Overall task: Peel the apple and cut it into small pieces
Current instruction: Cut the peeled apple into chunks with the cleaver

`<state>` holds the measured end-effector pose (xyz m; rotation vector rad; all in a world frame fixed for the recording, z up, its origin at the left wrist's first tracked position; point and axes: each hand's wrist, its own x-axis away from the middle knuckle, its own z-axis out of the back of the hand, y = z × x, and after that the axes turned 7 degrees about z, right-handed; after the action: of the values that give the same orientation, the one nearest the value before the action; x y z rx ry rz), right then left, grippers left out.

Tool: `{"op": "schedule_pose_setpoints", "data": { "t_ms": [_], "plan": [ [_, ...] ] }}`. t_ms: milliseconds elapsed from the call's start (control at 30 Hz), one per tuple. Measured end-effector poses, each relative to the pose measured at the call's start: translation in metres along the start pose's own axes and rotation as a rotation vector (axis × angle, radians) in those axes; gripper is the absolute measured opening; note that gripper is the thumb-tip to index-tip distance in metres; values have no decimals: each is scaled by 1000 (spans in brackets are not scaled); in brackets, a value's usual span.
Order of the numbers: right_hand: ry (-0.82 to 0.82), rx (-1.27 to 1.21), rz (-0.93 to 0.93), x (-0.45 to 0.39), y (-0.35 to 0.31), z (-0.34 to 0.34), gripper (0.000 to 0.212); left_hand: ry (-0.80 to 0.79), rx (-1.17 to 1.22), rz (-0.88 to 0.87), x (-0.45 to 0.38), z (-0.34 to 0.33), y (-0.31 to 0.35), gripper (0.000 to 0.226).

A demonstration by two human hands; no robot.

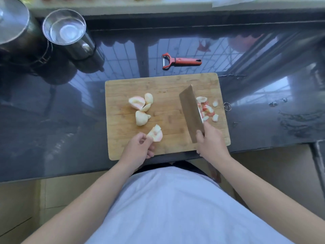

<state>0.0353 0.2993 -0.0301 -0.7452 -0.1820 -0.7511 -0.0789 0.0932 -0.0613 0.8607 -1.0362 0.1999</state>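
A wooden cutting board [167, 147] lies on the dark counter. My left hand [139, 148] pinches a peeled apple wedge [155, 133] near the board's front. Three more peeled wedges [140, 107] lie left of the board's middle. My right hand [210, 140] grips the handle of a cleaver [191, 110], its broad blade tilted over the board's right part. Small cut apple pieces [207, 110] with bits of red skin lie to the right of the blade.
A red peeler [179, 61] lies on the counter behind the board. A steel cup [65, 28] and a lidded steel pot [12, 20] stand at the far left. The counter's front edge runs just below the board.
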Motion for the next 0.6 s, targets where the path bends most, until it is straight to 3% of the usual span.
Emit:
{"op": "schedule_pose_setpoints", "data": {
  "t_ms": [133,300,433,500,600],
  "plan": [
    [-94,5,120,24,-4,4,22,-96,33,35,-7,-17,4,24],
    [-169,229,381,31,7,5,21,-120,55,85,-8,-42,12,29],
    [-210,246,402,25,23,17,21,-146,-94,217,8,-57,16,53],
    [-189,218,383,23,28,27,23,-57,-388,119,14,-57,20,56],
    [-146,174,330,16,36,39,28,269,-847,-297,1,-42,21,23]
  ]
}}
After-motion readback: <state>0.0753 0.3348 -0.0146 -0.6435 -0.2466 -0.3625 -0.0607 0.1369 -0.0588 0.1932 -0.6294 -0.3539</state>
